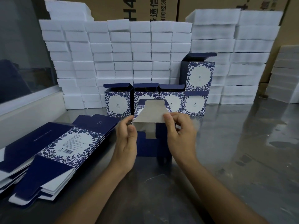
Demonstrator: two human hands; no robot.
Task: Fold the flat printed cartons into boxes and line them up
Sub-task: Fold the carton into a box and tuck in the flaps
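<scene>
I hold a half-formed blue and white carton (150, 143) above the steel table, its white inner flap (151, 113) raised toward me. My left hand (126, 141) pinches the carton's left edge, and my right hand (181, 135) grips the flap's right corner. A stack of flat printed cartons (53, 152) lies on the table at my left. Behind the held carton stands a row of folded boxes (117, 102) with open lids, and one more folded box (199, 75) sits on top of the row's right end.
Walls of white foam blocks (113, 54) rise behind the boxes, with taller piles (234, 62) on the right. Brown shipping cartons (137, 8) stand at the back. The steel table (242, 151) stretches out to my right. A glass partition (19, 54) borders the left.
</scene>
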